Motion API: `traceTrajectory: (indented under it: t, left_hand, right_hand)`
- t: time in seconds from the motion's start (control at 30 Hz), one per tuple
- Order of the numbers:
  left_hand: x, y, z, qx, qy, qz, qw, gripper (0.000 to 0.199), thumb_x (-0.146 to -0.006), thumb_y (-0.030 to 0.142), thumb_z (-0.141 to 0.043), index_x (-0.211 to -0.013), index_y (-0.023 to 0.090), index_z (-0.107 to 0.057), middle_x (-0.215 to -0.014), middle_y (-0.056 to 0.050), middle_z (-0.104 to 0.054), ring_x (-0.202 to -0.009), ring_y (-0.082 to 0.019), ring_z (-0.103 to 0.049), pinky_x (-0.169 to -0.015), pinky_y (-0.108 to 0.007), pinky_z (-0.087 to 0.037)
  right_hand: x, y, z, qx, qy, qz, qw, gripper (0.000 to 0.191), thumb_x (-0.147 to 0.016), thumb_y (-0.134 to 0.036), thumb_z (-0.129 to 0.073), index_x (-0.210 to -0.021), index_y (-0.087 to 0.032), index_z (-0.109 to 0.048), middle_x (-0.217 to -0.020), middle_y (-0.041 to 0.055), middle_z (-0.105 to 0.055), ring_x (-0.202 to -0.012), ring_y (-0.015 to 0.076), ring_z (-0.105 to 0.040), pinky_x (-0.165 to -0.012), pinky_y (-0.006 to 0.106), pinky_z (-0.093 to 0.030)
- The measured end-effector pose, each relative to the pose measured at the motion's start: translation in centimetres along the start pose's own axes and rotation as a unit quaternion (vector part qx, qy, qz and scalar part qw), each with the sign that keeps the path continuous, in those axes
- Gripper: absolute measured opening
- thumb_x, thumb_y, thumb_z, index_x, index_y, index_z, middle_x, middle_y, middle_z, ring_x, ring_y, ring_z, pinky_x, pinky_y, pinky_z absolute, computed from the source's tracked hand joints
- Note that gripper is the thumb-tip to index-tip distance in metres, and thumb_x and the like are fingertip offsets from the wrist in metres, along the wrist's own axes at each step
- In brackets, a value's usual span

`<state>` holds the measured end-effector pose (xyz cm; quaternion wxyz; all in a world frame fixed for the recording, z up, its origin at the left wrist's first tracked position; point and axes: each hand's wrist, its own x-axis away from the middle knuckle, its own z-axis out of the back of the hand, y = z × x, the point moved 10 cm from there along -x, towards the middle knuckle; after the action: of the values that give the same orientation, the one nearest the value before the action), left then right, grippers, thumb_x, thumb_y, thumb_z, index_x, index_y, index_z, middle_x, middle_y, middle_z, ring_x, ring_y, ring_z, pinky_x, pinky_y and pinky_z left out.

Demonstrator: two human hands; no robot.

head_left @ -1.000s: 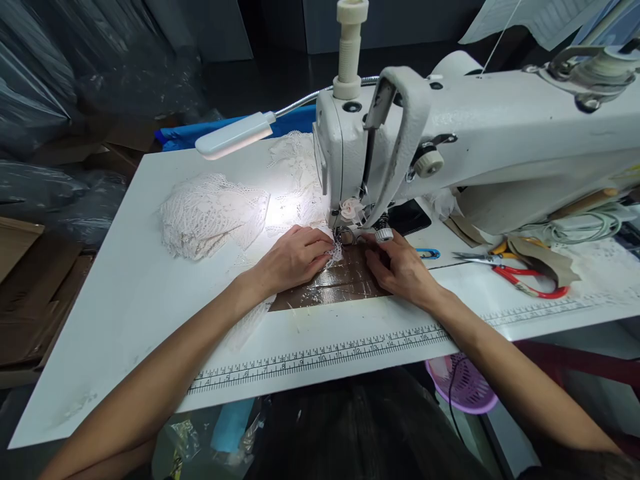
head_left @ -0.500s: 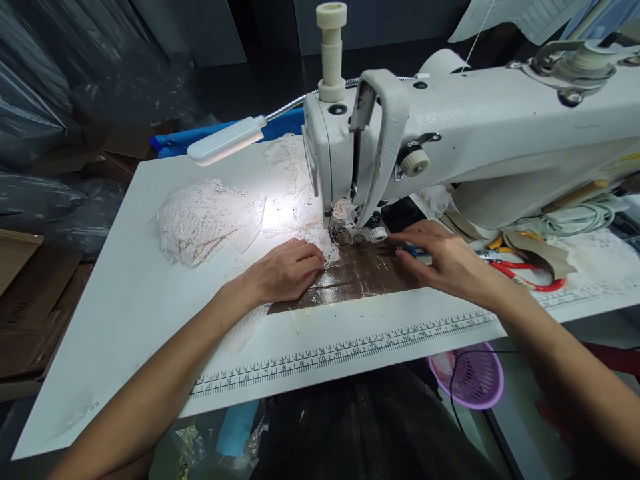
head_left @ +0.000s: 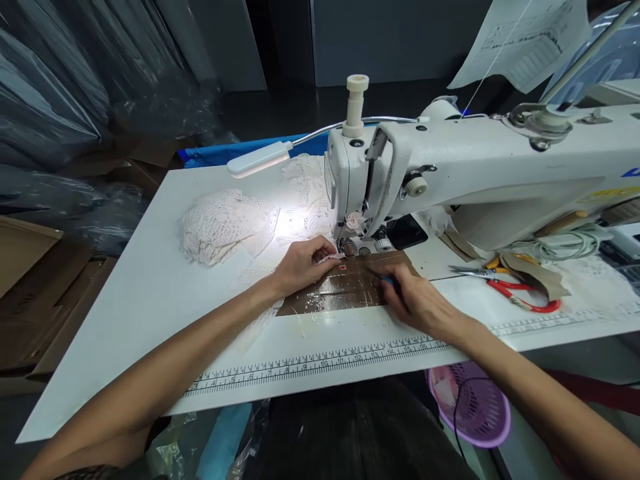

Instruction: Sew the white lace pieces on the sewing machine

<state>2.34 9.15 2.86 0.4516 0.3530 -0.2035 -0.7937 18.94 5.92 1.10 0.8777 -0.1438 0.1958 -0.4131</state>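
Just in front of the needle end of the white sewing machine (head_left: 465, 160), the left hand (head_left: 299, 268) has thumb and fingertips closed on the edge of a strip of white lace (head_left: 338, 256), which lies beside the machine's presser foot. The right hand (head_left: 419, 299), also in front of the machine, is curled around a small blue-handled tool (head_left: 391, 281) (its type is hard to make out), with the dark tip pointing left over a shiny brown sheet (head_left: 345, 293) scattered with thread scraps. A bundle of white lace (head_left: 223, 230) rests left of the machine's head, near the lit lamp (head_left: 259, 161). Under the machine's arm lies a black flat object (head_left: 407, 231); nearer the person, right of the needle, are red-handled scissors (head_left: 523, 303).
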Motion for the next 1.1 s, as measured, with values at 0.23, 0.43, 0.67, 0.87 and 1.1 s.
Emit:
traceTrajectory:
  t: [0.23,0.43,0.67,0.87,1.1]
  left_hand:
    - [-0.2,-3.4,-1.5,0.201,-0.077,0.146,0.966,0.028,-0.083,0.033,-0.068,-0.099,0.016,-0.053,-0.086,-0.004,-0.072,-0.073,-0.012,-0.065,-0.067,-0.026,-0.051]
    - [-0.1,-5.1,-2.1,0.294,-0.086,0.192,0.932,0.038,-0.077,0.029,-0.073,-0.105,0.015,-0.051,-0.078,-0.002,-0.070,-0.077,-0.014,-0.066,-0.075,-0.030,-0.052]
    - [0.0,-5.4,-2.1,0.310,-0.083,0.201,0.926,0.046,-0.078,0.023,-0.071,-0.114,0.015,-0.046,-0.082,-0.003,-0.070,-0.077,-0.013,-0.067,-0.070,-0.027,-0.051]
    - [0.0,-5.9,-2.1,0.303,-0.069,0.198,0.930,0.049,-0.078,0.024,-0.072,-0.117,0.015,-0.044,-0.079,-0.001,-0.068,-0.072,-0.012,-0.065,-0.066,-0.026,-0.049]
    - [0.0,-5.6,-2.2,0.296,-0.070,0.197,0.932,0.047,-0.079,0.025,-0.070,-0.117,0.014,-0.044,-0.080,-0.003,-0.068,-0.071,-0.011,-0.064,-0.061,-0.023,-0.047]
  right_hand:
    - [-3.4,-1.2,-1.7,0.122,-0.031,-0.018,0.992,0.037,-0.100,-0.038,-0.026,-0.099,-0.016,-0.056,-0.082,0.0090,-0.069,-0.065,0.0208,-0.061,-0.052,0.029,-0.030]
    - [-5.4,-0.3,-2.0,0.176,-0.016,-0.068,0.982,0.044,-0.101,-0.042,-0.023,-0.100,-0.015,-0.059,-0.080,0.0103,-0.070,-0.061,0.0218,-0.061,-0.051,0.031,-0.025]
    - [-6.9,-0.8,-3.2,0.170,-0.063,-0.077,0.980,0.042,-0.102,-0.043,-0.026,-0.109,-0.014,-0.056,-0.089,0.0120,-0.070,-0.074,0.0254,-0.065,-0.054,0.030,-0.030]
    - [-7.4,-0.6,-3.3,0.156,-0.049,-0.067,0.984,0.037,-0.101,-0.041,-0.030,-0.101,-0.015,-0.057,-0.092,0.0123,-0.070,-0.081,0.0266,-0.064,-0.059,0.032,-0.035]
    - [-7.7,-1.0,-3.2,0.139,0.008,-0.042,0.989,0.039,-0.100,-0.040,-0.031,-0.094,-0.014,-0.060,-0.083,0.0136,-0.069,-0.075,0.0253,-0.063,-0.061,0.032,-0.036]
